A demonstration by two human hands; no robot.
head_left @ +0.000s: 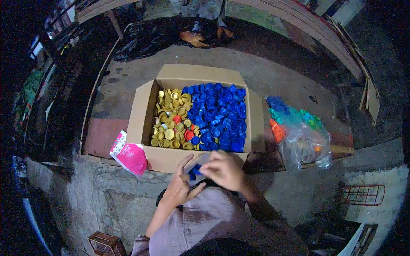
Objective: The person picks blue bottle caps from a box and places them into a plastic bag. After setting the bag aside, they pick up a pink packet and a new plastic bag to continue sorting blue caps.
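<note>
My left hand is raised at the near edge of the cardboard box, its thumb and index finger spread apart. Facing it, my right hand has its fingers pinched at what looks like a clear plastic bag. Between the two hands show blue pieces, partly hidden, apparently bottle caps in the bag. Inside the open box, yellow caps lie on the left with a few red ones. Many blue caps fill the right side.
A pink and white packet lies left of the box. On the right are clear bags with orange, green and blue pieces. Black plastic lies at the back. A wooden rail borders the platform. A red metal rack stands lower right.
</note>
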